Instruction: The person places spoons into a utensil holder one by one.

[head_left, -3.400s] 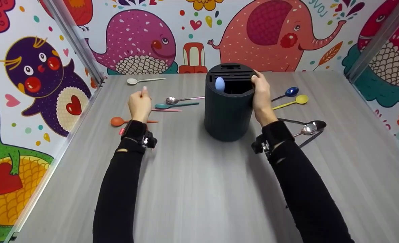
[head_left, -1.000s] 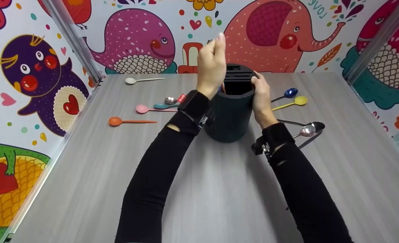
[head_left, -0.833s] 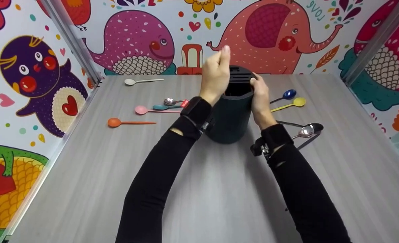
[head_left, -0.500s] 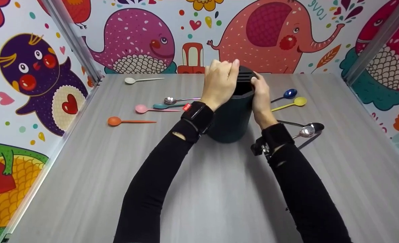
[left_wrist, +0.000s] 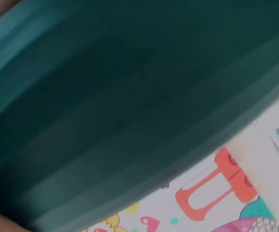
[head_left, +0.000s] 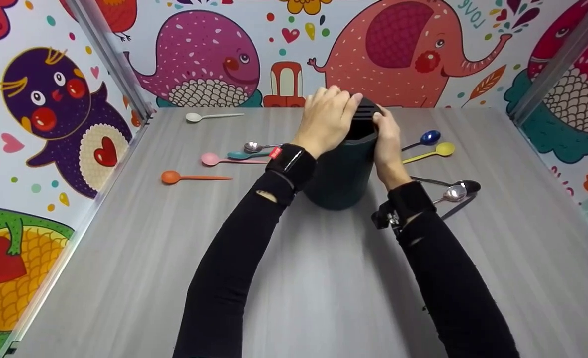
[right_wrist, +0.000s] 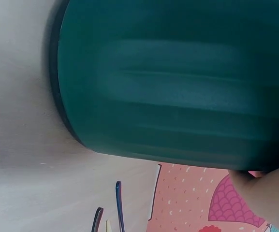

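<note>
Dark-green holder (head_left: 341, 181) stands between orange spoon (head_left: 194, 178) left and yellow spoon (head_left: 438, 151) right, left hand (head_left: 327, 120) clasping its top left, fingertips mostly hidden, right hand (head_left: 388, 144) its top right — probably a steadying or turning step, next calling for even two-handed pressure.

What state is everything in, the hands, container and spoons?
Container, upright, open-topped
Left hand, gripping container's rim
Right hand, gripping container's rim
White spoon, lying on table
Orange spoon, lying
Pink spoon, lying
Teal spoon, lying, partly hidden
Left silver spoon, lying, partly hidden
Blue spoon, lying
Yellow spoon, lying
Right silver spoon, overlapping black spoon
Black spoon, partly covered
Dark handle, lying, rest unclear
</note>
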`<state>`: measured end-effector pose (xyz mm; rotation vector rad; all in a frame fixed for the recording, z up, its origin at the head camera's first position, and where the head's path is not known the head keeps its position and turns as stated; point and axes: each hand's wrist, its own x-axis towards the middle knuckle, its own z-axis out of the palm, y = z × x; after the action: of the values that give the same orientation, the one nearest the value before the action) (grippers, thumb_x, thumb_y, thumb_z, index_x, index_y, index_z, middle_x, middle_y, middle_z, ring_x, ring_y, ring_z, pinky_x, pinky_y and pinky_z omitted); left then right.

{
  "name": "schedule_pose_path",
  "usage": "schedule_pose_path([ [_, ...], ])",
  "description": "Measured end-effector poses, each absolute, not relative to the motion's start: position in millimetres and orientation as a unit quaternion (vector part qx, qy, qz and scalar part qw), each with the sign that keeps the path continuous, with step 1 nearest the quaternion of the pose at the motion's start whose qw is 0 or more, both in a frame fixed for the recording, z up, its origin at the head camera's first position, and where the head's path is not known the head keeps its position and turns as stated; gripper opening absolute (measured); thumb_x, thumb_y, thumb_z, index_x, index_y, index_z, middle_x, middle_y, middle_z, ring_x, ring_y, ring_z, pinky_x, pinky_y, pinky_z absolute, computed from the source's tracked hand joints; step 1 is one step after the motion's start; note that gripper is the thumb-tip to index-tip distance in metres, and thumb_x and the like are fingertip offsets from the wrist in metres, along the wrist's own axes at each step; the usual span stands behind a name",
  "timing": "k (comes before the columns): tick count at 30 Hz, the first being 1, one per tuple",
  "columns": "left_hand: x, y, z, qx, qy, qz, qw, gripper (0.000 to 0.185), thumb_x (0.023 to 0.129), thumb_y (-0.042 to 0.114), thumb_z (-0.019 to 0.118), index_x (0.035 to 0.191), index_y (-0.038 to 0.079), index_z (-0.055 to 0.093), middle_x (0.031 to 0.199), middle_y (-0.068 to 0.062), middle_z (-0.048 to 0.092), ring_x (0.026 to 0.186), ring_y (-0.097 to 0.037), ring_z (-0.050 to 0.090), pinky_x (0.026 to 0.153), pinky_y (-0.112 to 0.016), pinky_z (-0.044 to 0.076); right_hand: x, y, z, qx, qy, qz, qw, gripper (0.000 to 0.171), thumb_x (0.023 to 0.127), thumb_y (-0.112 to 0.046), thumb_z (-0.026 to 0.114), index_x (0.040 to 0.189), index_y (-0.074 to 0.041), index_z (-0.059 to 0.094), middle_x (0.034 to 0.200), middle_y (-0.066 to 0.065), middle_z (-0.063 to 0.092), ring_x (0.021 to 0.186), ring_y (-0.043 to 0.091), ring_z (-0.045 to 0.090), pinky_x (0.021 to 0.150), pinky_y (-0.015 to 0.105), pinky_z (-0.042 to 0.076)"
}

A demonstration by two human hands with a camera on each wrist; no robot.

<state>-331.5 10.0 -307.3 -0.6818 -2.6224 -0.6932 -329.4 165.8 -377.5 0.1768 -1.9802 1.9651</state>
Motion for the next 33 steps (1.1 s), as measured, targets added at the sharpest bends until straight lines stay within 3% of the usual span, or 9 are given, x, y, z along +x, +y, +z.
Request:
schedule_pose_path([
  [4, -331.7, 10.7, -306.9, -0.25, -0.927, -0.227, 0.163, 0.044, 0.111, 0.039, 0.03, 0.105, 0.008, 0.061, 0.105, -0.006, 0.059, 0.101, -0.025, 0.051, 0.088, -0.036, 0.04, -329.0, 166.2, -377.7, 0.06, -0.696, 0.694, 0.174, 0.048, 0.103, -0.023, 0.036, 0.143, -0.001, 0.051, 0.133, 0.01, 0.057, 0.117, 0.016, 0.051, 0.102, 0.027, 0.039],
  [10, -330.6, 10.6, -308.3, -0.275, -0.923, -0.186, 0.194, 0.047, 0.111, 0.043, 0.029, 0.101, 0.007, 0.058, 0.098, -0.008, 0.053, 0.093, -0.026, 0.048, 0.081, -0.035, 0.039, -328.7, 164.4, -378.4, 0.061, -0.687, 0.703, 0.172, 0.047, 0.104, -0.023, 0.037, 0.142, 0.0, 0.052, 0.131, 0.01, 0.057, 0.115, 0.016, 0.052, 0.101, 0.027, 0.041],
  [19, -329.6, 10.2, -309.3, -0.284, -0.925, -0.181, 0.177, 0.043, 0.111, 0.039, 0.03, 0.107, 0.008, 0.058, 0.103, -0.009, 0.055, 0.097, -0.027, 0.05, 0.083, -0.036, 0.041, -328.7, 165.5, -377.4, 0.055, -0.693, 0.699, 0.17, 0.048, 0.103, -0.023, 0.037, 0.142, 0.0, 0.052, 0.133, 0.01, 0.056, 0.118, 0.015, 0.051, 0.1, 0.025, 0.04],
  [27, -327.1, 7.3, -316.3, -0.31, -0.902, -0.178, 0.242, 0.041, 0.111, 0.037, 0.035, 0.103, 0.007, 0.062, 0.099, -0.01, 0.056, 0.094, -0.028, 0.05, 0.08, -0.037, 0.041, -328.3, 163.8, -379.1, 0.058, -0.691, 0.702, 0.165, 0.046, 0.105, -0.023, 0.036, 0.142, 0.0, 0.052, 0.131, 0.01, 0.057, 0.116, 0.016, 0.053, 0.1, 0.026, 0.042],
  [33, -326.7, 9.1, -314.8, -0.305, -0.912, -0.157, 0.223, 0.045, 0.111, 0.041, 0.032, 0.105, 0.007, 0.061, 0.102, -0.01, 0.054, 0.095, -0.028, 0.05, 0.079, -0.037, 0.042, -329.8, 164.0, -377.9, 0.054, -0.688, 0.702, 0.176, 0.046, 0.103, -0.022, 0.037, 0.139, 0.0, 0.054, 0.129, 0.008, 0.058, 0.115, 0.015, 0.053, 0.099, 0.026, 0.041],
])
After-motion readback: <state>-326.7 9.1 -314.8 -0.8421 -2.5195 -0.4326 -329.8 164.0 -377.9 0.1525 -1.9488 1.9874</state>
